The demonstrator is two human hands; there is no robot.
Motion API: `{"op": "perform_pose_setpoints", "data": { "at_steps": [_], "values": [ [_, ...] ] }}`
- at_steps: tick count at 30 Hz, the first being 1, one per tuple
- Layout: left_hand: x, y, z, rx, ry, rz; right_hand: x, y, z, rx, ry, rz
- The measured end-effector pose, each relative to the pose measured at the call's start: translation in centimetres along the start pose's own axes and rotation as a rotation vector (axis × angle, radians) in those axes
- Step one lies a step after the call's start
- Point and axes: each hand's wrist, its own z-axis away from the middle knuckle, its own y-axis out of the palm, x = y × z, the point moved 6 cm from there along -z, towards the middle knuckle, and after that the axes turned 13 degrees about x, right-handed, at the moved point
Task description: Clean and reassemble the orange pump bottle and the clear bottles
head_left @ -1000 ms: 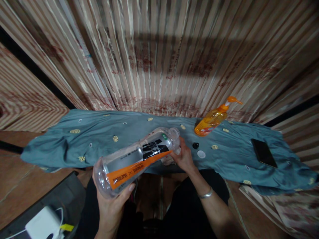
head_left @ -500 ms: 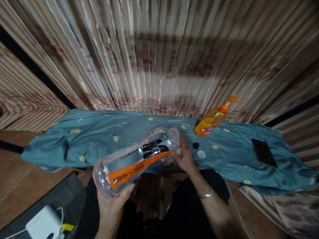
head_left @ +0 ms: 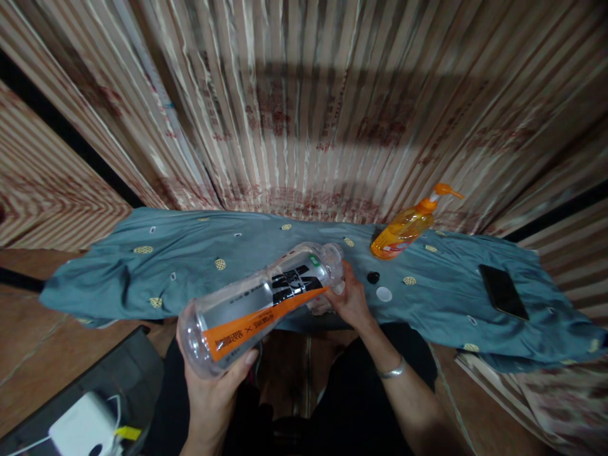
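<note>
A large clear plastic bottle (head_left: 251, 304) with a silver, black and orange label is held tilted over the near edge of the cloth, its open neck to the upper right. My left hand (head_left: 211, 386) is wrapped round its base from below. At the neck end my right hand (head_left: 351, 297), with a silver bracelet on the wrist, is closed against the bottle; some of its fingers are hidden behind it. Beneath the bottle, beside my right fingers, a clear crinkled plastic thing (head_left: 322, 306) shows only in part. A black cap (head_left: 373, 277) and a white disc (head_left: 384, 294) lie right of that hand.
On the blue-green cloth (head_left: 185, 247) stands an orange pump bottle (head_left: 401, 234), tilted in view. A dark phone (head_left: 503, 291) lies at the right. Striped curtains (head_left: 304, 114) hang behind. A white device (head_left: 83, 427) with a cable rests on a dark surface at lower left.
</note>
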Motion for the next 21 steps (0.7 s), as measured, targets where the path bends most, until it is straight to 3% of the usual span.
{"op": "perform_pose_setpoints", "data": {
  "at_steps": [21],
  "values": [
    [1.3, -1.2, -0.6, 0.022, -0.017, 0.031, -0.3, 0.1, 0.1, -0.007, -0.021, -0.02]
  ]
}}
